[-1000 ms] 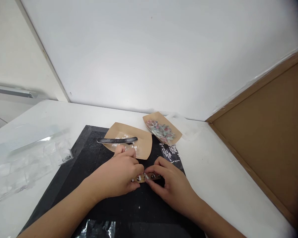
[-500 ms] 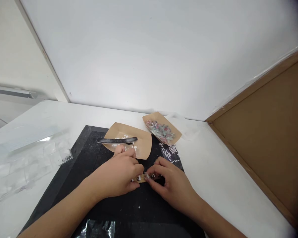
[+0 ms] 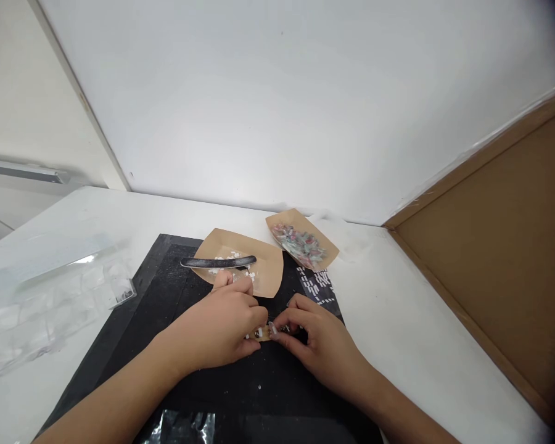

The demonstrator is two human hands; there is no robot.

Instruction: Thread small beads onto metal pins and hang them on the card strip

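My left hand (image 3: pixel 224 327) is closed on the left end of a narrow light-wood strip (image 3: pixel 264 337), just above the black mat (image 3: pixel 222 394). Small shiny and white bits sit along the strip. From the other side, my right hand (image 3: pixel 312 336) pinches a small pale nail-shaped piece (image 3: pixel 272 329) against it, with thumb and index finger together. Fingers hide much of the strip. Beyond my left hand, a black curved nail file (image 3: pixel 217 262) lies across a brown paper tray (image 3: pixel 272 265) holding white bits.
Behind to the right, a second paper tray (image 3: pixel 284 217) holds many small coloured pieces. A dark sheet with white tabs (image 3: pixel 317 285) lies at the mat's right edge. Clear plastic compartment boxes (image 3: pixel 50 314) stand left; a clear bag (image 3: pixel 185 425) lies in front. A brown-framed panel (image 3: pixel 485 234) borders the right.
Both hands hold nearly the same place. The right fingertips have shifted very slightly at the strip, and the pale piece there looks turned a little.
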